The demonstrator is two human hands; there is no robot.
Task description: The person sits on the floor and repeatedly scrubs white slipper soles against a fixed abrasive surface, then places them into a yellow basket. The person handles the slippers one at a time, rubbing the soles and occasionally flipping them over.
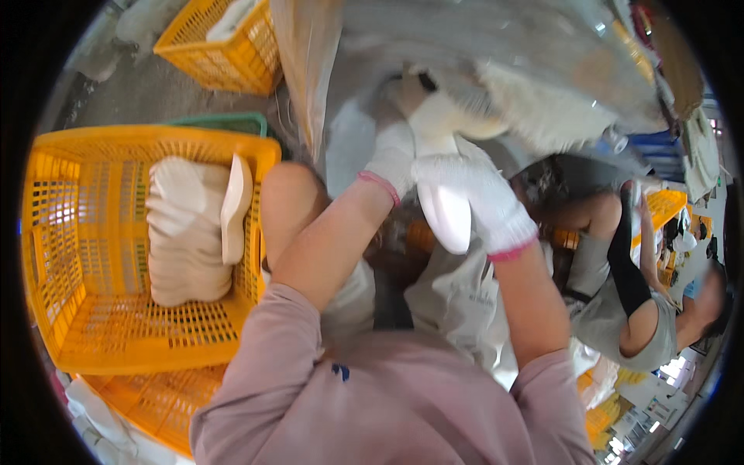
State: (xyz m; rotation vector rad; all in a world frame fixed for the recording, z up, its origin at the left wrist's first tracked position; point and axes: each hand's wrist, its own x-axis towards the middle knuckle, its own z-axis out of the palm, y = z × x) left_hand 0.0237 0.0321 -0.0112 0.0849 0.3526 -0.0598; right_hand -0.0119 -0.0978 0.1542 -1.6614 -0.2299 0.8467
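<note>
A white shoe sole (447,213) is held lengthwise in front of me, its rounded end pointing back toward my lap. My right hand (482,190), in a white knit glove with a pink cuff, is closed around its middle. Gloved the same way, my left hand (394,155) grips the sole farther up; its fingers are partly hidden and blurred. The sole's far part reaches under a grey machine housing (496,31), next to a pale, fuzzy, fringed mass (535,105). Whether the sole touches that mass, I cannot tell.
At left, a yellow plastic crate (101,310) holds a row of stacked off-white soles (186,225), with one sole (236,209) upright beside them. Another yellow crate (221,62) stands at the far left. A clear plastic sheet (310,70) hangs near my left knee. At right sits a co-worker (635,325).
</note>
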